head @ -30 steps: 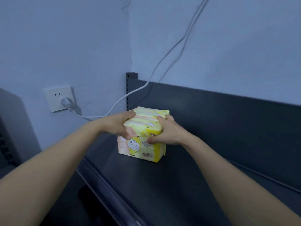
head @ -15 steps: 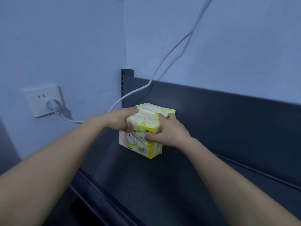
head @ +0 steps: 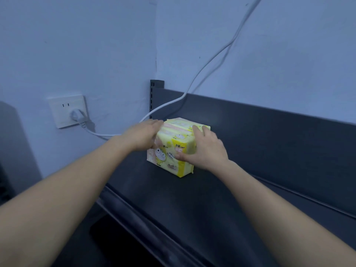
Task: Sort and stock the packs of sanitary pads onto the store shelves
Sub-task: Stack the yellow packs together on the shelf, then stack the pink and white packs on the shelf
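Note:
A yellow pack of sanitary pads [head: 176, 146] with a cartoon face stands on the dark shelf [head: 173, 199], near its far left end by the back panel. My left hand [head: 143, 136] lies against the pack's left top edge with fingers stretched flat. My right hand [head: 207, 149] grips the pack's right side, thumb on the front face and fingers over the top. The pack's right face is hidden behind my right hand.
A slotted shelf upright [head: 154, 97] rises at the wall corner behind the pack. A white wall socket [head: 67, 110] with a plug sits at left, and its white cable [head: 212, 60] runs up across the wall. The shelf's front rail [head: 138, 218] runs diagonally below.
The pack has slid further back and left along the shelf toward the corner. My left hand's fingers have flattened against its side. Both hands stay on it.

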`<act>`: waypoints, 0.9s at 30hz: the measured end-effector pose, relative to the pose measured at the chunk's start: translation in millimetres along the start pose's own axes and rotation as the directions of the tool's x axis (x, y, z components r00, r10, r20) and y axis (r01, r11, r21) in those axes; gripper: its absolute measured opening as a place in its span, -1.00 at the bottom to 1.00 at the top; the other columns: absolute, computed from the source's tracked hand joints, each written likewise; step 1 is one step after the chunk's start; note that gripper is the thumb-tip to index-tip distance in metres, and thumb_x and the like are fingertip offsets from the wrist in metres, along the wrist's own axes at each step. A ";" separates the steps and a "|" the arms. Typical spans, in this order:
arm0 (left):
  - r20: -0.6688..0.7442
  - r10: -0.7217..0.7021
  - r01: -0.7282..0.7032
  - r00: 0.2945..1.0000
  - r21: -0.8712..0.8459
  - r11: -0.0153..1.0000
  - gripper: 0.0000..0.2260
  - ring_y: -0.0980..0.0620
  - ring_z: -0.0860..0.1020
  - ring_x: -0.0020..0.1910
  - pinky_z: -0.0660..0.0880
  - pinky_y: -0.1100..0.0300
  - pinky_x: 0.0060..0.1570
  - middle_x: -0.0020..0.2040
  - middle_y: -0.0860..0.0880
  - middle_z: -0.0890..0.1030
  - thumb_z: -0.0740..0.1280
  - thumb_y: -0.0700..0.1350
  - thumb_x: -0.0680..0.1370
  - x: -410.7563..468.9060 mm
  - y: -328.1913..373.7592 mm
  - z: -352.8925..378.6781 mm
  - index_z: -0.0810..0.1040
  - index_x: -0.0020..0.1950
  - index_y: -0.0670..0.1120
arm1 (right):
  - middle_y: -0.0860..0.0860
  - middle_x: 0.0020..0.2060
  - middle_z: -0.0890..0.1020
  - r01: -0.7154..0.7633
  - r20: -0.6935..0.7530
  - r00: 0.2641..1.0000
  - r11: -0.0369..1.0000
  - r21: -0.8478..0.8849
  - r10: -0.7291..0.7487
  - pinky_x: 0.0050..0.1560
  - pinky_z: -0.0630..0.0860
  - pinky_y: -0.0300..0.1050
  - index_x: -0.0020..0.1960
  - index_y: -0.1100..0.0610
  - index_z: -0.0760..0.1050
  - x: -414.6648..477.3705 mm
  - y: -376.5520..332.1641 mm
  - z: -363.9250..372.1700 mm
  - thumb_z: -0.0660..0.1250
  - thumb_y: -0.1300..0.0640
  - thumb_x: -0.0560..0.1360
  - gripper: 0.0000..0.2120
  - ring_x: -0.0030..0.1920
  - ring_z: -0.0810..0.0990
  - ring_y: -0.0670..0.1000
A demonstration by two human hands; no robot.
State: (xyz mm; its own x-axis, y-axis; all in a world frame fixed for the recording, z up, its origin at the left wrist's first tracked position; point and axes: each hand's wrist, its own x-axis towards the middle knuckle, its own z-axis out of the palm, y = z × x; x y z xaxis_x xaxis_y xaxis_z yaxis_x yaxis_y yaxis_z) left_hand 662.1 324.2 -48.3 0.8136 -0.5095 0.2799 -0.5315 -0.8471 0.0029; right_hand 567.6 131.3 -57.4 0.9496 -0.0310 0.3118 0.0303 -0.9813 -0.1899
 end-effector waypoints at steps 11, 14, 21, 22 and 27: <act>0.053 -0.351 0.323 0.935 0.281 0.904 -0.56 -0.11 0.43 0.29 0.46 0.00 0.16 0.31 -0.09 0.45 0.37 0.05 0.51 -151.5 -2.2 -45.9 0.40 0.30 -0.13 | 0.09 0.37 0.41 0.484 0.027 0.874 0.874 0.045 -0.485 0.40 0.25 0.01 0.44 0.07 0.35 -61.2 -67.5 -11.5 0.36 -0.15 0.46 -0.38 0.43 0.27 0.14; 0.057 -0.471 0.427 0.881 0.334 0.840 -0.59 -0.08 0.46 0.23 0.51 -0.02 0.06 0.26 -0.05 0.47 0.34 0.07 0.53 -218.8 -0.4 -68.5 0.41 0.29 -0.10 | 0.09 0.31 0.46 0.569 0.077 0.817 0.821 0.057 -0.572 0.42 0.25 0.08 0.43 0.07 0.36 -87.0 -98.8 -13.7 0.35 -0.15 0.46 -0.39 0.38 0.34 0.14; -0.003 -0.683 0.614 0.730 0.440 0.655 -0.58 -0.06 0.44 0.27 0.51 -0.06 0.12 0.26 -0.02 0.49 0.36 0.08 0.50 -375.7 5.0 -127.4 0.45 0.29 -0.07 | 0.08 0.32 0.44 0.739 0.154 0.624 0.643 0.201 -0.766 0.27 0.41 0.05 0.47 0.03 0.30 -163.2 -199.3 -22.2 0.34 -0.11 0.50 -0.41 0.35 0.37 0.14; -0.021 -0.707 0.637 0.707 0.453 0.624 -0.57 -0.06 0.44 0.28 0.50 -0.04 0.13 0.26 -0.02 0.49 0.36 0.07 0.49 -398.4 6.2 -135.4 0.46 0.29 -0.07 | 0.07 0.32 0.44 0.765 0.150 0.588 0.607 0.217 -0.795 0.25 0.43 0.05 0.47 0.02 0.29 -176.4 -214.7 -23.9 0.34 -0.12 0.51 -0.41 0.35 0.37 0.13; -0.077 -0.781 0.701 0.620 0.502 0.506 -0.78 -0.07 0.48 0.21 0.45 0.10 -0.01 0.18 -0.03 0.51 0.29 -0.04 0.54 -491.8 15.1 -161.8 0.46 0.15 -0.06 | 0.05 0.33 0.43 0.829 0.157 0.453 0.479 0.289 -0.878 0.25 0.44 0.06 0.47 0.02 0.29 -232.3 -278.8 -27.0 0.34 -0.13 0.50 -0.40 0.35 0.37 0.11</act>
State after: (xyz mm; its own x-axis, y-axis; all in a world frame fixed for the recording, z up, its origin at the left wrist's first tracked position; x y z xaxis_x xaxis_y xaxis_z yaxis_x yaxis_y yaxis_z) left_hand 215.9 586.5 -30.5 0.9011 0.3576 0.2455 0.4195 -0.8621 -0.2843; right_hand 330.1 406.9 -51.8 0.4520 0.8772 0.1619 0.8919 -0.4408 -0.1013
